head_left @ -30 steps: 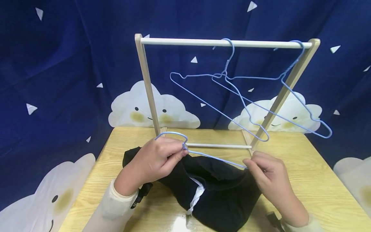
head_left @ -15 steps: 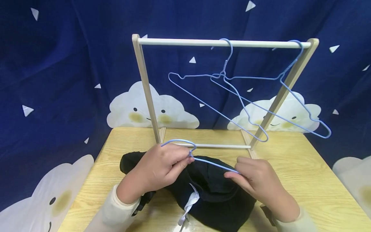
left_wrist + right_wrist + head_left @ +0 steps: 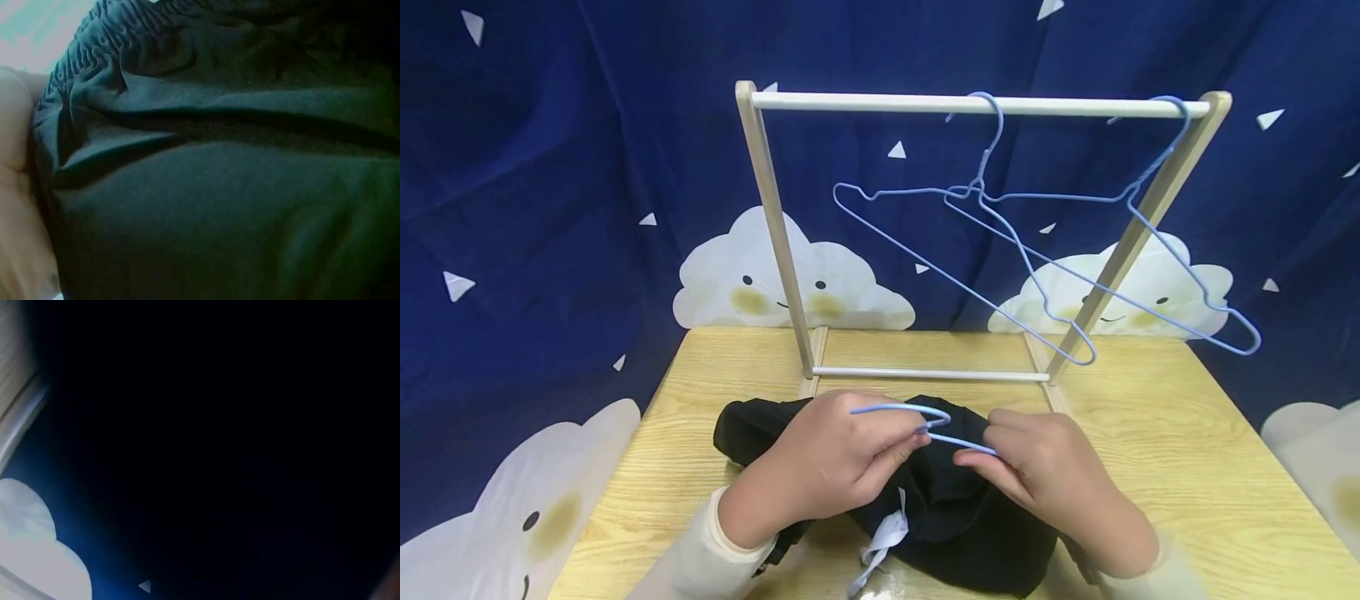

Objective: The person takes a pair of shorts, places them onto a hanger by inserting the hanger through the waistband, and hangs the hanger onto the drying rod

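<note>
Pinching one blue hanger [image 3: 962,442] at its neck, low over the table [image 3: 1225,467]: left hand [image 3: 831,454]. Right hand [image 3: 1048,475]: fingers curled on the same hanger's arm. Black garment [image 3: 977,542], white cord [image 3: 887,532] trailing: bunched beneath both hands. Two spare hangers [image 3: 982,171]: hooked over the rack [image 3: 773,212] behind. Backdrop: navy curtain [image 3: 565,208], clouds [image 3: 853,279].

Light-blue wire hanger [image 3: 958,442], black cloth garment [image 3: 977,533] with white fabric drawstring [image 3: 889,532], yellow wood-grain worktop [image 3: 1187,450], navy fabric curtain [image 3: 565,183] patterned with white clouds [image 3: 850,268] and triangles [image 3: 897,151]
</note>
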A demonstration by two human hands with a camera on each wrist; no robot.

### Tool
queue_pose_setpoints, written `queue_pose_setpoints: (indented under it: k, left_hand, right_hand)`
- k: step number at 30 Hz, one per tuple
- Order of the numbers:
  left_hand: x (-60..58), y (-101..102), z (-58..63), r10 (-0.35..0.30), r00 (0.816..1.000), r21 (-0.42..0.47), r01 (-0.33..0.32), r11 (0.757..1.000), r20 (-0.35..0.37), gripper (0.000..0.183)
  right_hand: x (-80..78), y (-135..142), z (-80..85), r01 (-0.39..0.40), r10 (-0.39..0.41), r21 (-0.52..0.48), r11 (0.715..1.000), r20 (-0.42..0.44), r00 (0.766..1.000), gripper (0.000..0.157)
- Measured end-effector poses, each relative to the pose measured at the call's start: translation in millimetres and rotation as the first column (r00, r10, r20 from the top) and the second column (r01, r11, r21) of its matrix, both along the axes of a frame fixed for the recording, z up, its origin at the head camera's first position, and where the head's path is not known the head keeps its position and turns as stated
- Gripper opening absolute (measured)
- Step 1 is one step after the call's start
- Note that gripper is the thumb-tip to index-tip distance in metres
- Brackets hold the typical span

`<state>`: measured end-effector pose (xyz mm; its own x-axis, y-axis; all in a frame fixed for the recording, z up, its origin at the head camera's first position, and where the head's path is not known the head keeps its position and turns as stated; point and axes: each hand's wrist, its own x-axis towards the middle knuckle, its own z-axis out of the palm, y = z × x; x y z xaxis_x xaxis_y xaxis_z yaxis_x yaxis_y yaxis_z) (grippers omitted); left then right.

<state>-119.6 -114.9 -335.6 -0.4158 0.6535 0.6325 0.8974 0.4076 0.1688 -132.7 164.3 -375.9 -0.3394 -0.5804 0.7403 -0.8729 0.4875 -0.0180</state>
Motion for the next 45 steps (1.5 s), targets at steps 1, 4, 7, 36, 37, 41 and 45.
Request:
queue_pose_setpoints:
  k: [1,4,7,36,37,41,45]
  left_hand:
    - [0.8,2,-1.3,-0.008,1.000,0.003,0.008,1.000,0.003,0.018]
    - [2.2,8,-5.6,-0.027,0.999,0.000,0.027,1.000,0.022,0.016]
    - [3.4,12,-9.1,-0.033,0.999,-0.011,0.034,0.999,0.032,0.018]
    - [0.2,17,-9.1,-0.015,1.000,-0.083,0.014,0.996,-0.015,0.031]
    - [-0.5,15,-8.1,-0.015,1.000,-0.081,0.014,0.997,-0.009,0.031]
    - [-2.6,9,-3.7,-0.009,1.000,-0.070,0.008,0.998,-0.017,0.030]
    - [-4.7,2,-2.0,0.002,0.999,-0.058,-0.004,0.998,-0.044,0.029]
  right_hand:
    - [1.3,-2,0.7,0.001,-0.001,-0.003,1.000,-0.007,1.000,0.052]
    - [5.0,-6,2.8,0.009,-0.009,-0.005,1.000,-0.028,1.000,0.052]
    - [8.7,-8,5.3,0.027,-0.026,0.010,1.000,-0.026,0.999,0.053]
    - [28.9,-1,18.3,0.113,-0.113,0.004,0.994,-0.003,0.994,0.054]
    - [29.1,1,19.0,0.113,-0.113,-0.005,0.994,-0.003,0.994,0.053]
    - [30.8,8,22.3,0.139,-0.139,-0.028,0.990,-0.013,0.990,0.056]
    - [31.8,14,25.2,0.171,-0.172,-0.041,0.984,-0.019,0.985,0.059]
